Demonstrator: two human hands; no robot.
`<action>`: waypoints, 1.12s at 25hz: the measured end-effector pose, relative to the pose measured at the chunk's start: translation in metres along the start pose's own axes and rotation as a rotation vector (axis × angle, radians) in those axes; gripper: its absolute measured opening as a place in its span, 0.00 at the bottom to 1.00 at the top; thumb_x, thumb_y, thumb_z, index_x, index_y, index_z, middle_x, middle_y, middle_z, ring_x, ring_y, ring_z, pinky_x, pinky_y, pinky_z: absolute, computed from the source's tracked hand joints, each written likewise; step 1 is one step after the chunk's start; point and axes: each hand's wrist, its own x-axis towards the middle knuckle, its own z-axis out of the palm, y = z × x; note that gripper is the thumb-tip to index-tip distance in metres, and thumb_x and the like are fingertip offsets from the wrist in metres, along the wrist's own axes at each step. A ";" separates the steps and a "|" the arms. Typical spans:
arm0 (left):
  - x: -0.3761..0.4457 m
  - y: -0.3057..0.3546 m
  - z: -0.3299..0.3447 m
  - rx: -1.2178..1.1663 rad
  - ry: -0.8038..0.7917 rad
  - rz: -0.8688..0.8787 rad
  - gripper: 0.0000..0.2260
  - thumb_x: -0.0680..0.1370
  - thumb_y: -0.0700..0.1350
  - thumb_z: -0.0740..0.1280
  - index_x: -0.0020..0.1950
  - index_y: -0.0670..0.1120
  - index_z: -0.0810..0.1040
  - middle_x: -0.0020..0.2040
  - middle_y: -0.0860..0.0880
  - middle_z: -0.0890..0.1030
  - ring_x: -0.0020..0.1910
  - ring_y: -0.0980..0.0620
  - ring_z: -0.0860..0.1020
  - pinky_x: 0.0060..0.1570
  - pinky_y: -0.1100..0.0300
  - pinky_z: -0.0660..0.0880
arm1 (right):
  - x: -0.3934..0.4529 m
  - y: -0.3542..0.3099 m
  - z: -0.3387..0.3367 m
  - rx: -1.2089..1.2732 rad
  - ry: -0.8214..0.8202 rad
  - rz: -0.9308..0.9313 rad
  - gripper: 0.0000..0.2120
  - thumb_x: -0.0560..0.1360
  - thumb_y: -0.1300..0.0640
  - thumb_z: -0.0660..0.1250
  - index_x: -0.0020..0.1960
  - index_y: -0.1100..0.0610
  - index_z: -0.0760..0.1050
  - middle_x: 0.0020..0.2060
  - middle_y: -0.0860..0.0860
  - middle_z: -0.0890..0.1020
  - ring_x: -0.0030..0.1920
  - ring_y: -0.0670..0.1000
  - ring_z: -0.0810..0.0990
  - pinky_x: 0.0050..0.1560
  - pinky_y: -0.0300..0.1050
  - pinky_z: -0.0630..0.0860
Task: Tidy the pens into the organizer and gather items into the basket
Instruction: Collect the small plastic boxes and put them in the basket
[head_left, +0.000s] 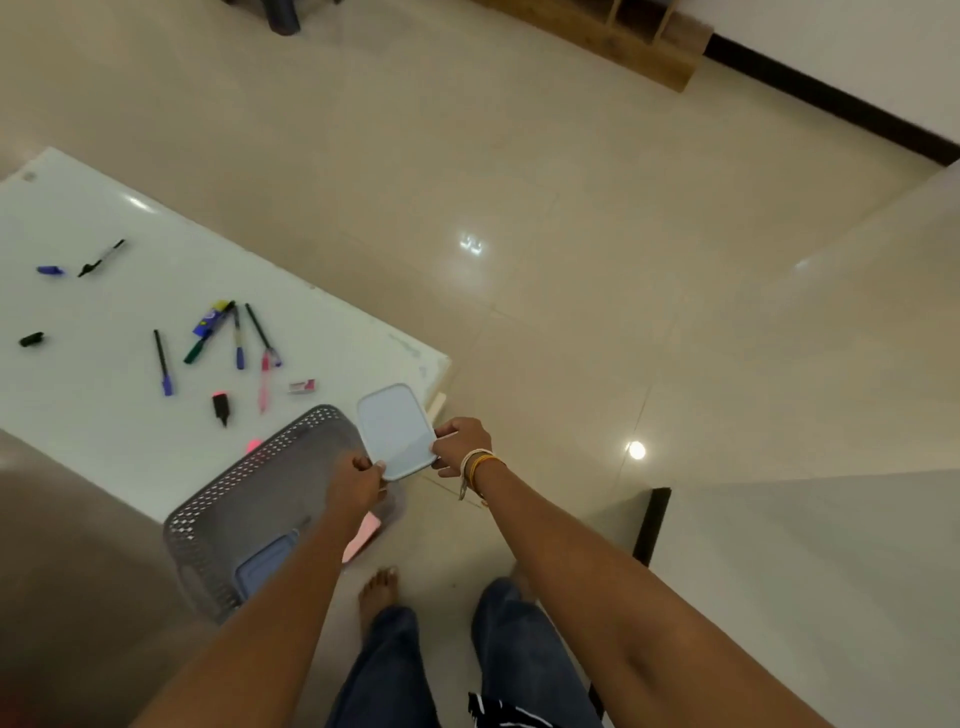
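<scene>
A pale blue lid (396, 431) is held flat in the air over the near corner of the white desk (104, 218), just beside the grey perforated basket (270, 483). The left hand (358, 486) pinches its near corner and the right hand (460, 444) pinches its right edge, both arms stretched forward. Pens (239, 338) lie scattered on the desk farther off.

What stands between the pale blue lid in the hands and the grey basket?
Nothing visible. Both hands, left and right, hold the pale blue lid just beside the grey basket, whose open top faces it.
</scene>
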 end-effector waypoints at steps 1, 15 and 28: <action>0.004 -0.007 -0.020 0.022 0.022 -0.006 0.13 0.78 0.37 0.65 0.36 0.45 0.66 0.43 0.38 0.76 0.44 0.41 0.79 0.44 0.48 0.80 | -0.002 -0.001 0.021 -0.005 -0.014 -0.002 0.08 0.71 0.68 0.65 0.45 0.57 0.78 0.42 0.58 0.82 0.37 0.55 0.83 0.41 0.49 0.83; 0.104 -0.091 -0.100 -0.019 -0.084 -0.216 0.09 0.78 0.32 0.63 0.39 0.41 0.71 0.36 0.40 0.78 0.30 0.50 0.79 0.23 0.64 0.77 | 0.061 0.022 0.188 -0.321 0.114 -0.050 0.14 0.72 0.68 0.62 0.53 0.61 0.81 0.56 0.60 0.82 0.59 0.61 0.79 0.57 0.49 0.76; 0.112 -0.062 -0.083 0.345 -0.202 -0.120 0.15 0.79 0.42 0.63 0.59 0.32 0.75 0.55 0.33 0.79 0.49 0.35 0.79 0.49 0.47 0.76 | 0.068 0.008 0.166 -0.428 -0.012 -0.025 0.16 0.74 0.61 0.65 0.62 0.62 0.73 0.60 0.61 0.78 0.61 0.62 0.76 0.59 0.49 0.74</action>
